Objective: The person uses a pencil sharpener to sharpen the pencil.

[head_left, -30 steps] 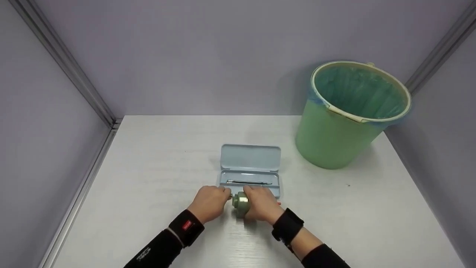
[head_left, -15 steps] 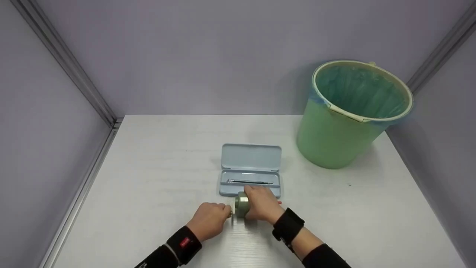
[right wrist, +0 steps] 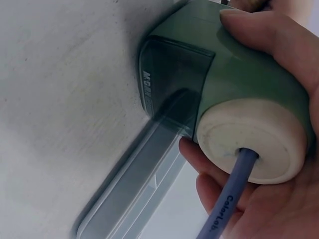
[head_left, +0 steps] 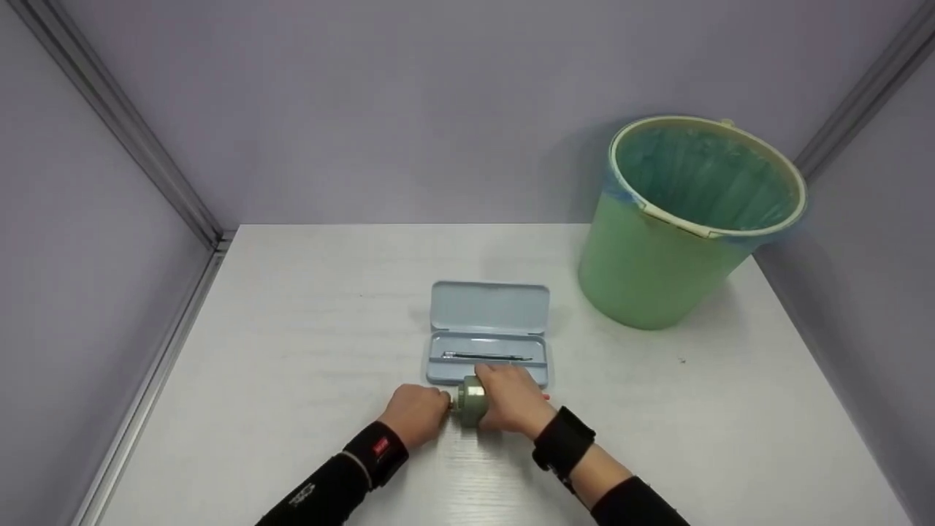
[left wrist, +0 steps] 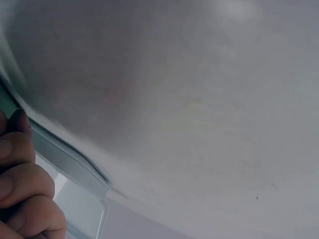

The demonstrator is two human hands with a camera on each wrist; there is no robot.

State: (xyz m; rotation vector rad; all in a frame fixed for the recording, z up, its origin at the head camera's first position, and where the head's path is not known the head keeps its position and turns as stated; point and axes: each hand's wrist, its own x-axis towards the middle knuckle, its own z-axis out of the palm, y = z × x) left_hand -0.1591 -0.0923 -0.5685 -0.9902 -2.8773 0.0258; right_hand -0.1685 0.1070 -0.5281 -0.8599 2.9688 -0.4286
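A green hand-crank pencil sharpener (head_left: 472,403) lies on the table in the head view. My right hand (head_left: 515,400) grips its body, fingers on one side and thumb on the other. A bluish-purple pencil (right wrist: 230,196) is stuck into the round cream front of the sharpener in the right wrist view. My left hand (head_left: 416,413) holds the small crank at the sharpener's left end, its fingers curled; they hide most of the crank. Just behind the sharpener lies an open light-blue pencil case (head_left: 489,307), with a slim dark pencil (head_left: 486,356) in its tray.
A tall green bin (head_left: 650,274) with a liner bag stands at the back right of the white table (head_left: 314,314). Grey partition walls (head_left: 409,109) close in the back and both sides.
My left hand has circled with the crank: it came down toward me, then rose partway back up. My right hand and the sharpener have stayed in place.
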